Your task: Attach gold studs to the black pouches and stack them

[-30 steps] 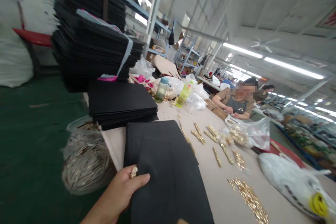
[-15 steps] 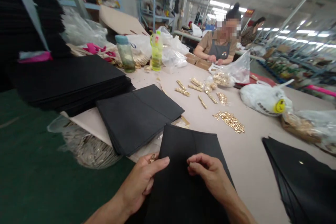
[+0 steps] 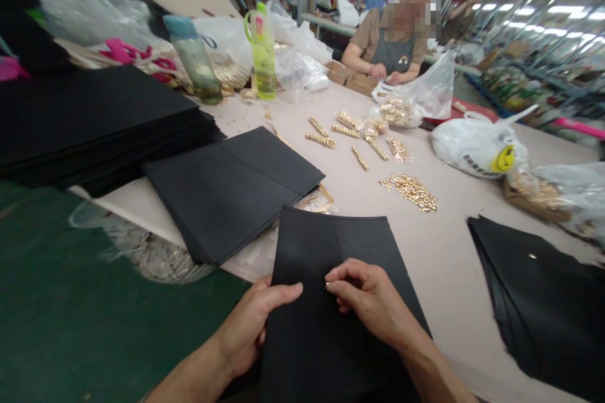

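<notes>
Head camera: the left hand [image 3: 248, 327] has its thumb on top of the left side of a black sheet [image 3: 331, 340]; its fingers are mostly hidden, but it seems to grip the sheet. The right hand [image 3: 373, 296] pinches a tiny gold piece [image 3: 327, 286] between thumb and finger, over the sheet's middle. I can't tell if the piece goes into the sheet. It is so small that a weak pinch could let it drop. If the left thumb gets loose, the sheet could slip away. One bump could also push the black stack [image 3: 236, 186] nearby, whose corner reaches the table's [image 3: 454, 302] edge.
</notes>
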Demonstrator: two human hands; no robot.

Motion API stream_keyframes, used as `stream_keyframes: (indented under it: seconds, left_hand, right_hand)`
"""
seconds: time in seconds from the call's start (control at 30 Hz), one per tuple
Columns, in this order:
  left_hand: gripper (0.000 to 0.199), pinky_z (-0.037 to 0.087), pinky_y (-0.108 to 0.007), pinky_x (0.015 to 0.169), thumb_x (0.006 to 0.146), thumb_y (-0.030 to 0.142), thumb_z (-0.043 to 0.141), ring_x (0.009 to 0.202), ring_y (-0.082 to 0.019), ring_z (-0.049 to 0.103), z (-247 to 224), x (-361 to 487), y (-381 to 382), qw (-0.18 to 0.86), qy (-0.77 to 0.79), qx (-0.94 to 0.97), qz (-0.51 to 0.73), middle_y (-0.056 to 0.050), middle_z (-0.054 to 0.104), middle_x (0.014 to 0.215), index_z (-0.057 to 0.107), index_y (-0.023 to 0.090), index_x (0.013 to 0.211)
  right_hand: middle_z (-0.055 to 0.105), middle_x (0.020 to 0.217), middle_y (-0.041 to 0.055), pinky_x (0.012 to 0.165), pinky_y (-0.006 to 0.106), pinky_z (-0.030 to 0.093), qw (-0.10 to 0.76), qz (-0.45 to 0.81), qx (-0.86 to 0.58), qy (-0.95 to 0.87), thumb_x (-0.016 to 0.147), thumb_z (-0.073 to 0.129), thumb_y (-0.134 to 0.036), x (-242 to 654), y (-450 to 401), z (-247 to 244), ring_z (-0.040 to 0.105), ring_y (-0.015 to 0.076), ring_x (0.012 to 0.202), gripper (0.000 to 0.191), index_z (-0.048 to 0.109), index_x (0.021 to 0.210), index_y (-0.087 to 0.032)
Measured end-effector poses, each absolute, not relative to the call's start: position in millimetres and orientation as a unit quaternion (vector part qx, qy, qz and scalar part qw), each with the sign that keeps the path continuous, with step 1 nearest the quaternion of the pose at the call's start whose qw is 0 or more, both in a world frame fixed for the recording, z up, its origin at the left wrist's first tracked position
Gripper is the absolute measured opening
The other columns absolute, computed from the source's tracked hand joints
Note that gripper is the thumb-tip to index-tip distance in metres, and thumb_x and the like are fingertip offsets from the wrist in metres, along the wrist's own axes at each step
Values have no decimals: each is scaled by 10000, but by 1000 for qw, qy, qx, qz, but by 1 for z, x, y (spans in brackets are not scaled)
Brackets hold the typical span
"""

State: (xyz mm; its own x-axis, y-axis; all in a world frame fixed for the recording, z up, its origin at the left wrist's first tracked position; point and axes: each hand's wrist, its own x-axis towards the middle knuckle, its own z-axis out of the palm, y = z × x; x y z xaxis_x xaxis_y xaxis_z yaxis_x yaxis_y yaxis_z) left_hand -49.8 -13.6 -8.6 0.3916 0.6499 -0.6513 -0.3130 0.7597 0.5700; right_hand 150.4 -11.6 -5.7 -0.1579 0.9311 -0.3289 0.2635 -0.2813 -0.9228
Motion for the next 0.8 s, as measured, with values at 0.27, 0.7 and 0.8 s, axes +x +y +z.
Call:
stream_keyframes:
  seconds: [0.27, 0.7, 0.8]
  left_hand:
    - [310, 213, -137, 314, 585, 396, 804, 307, -35, 356, -8, -48, -14, 790, 508, 183, 290, 41, 552, 451, 657, 150, 701]
    - [346, 554, -326, 655, 649, 379, 792, 669, -238, 693, 9, -40, -24, 774, 515, 150, 336, -51, 739, 754, 705, 169, 911]
    - [356, 556, -339, 648, 653, 388, 789, 677, -261, 702, 13, -42, -23, 773, 524, 174, 313, -78, 749, 761, 717, 151, 909]
  right_hand:
    - [620, 746, -6, 576, 216, 446, 274, 523, -570, -572, 809, 639, -236, 149, -13, -3, 559, 106, 639, 88, 706, 798, -180]
    - [620, 733, -27, 627, 208, 403, 301, 390, -582, -647, 812, 638, -156, 138, -23, 4, 549, 101, 661, 49, 637, 777, -190]
    - [638, 767, -16, 647, 213, 404, 306, 377, -578, -656, 833, 623, -159, 137, -27, 4, 565, 110, 691, 56, 651, 799, -193]
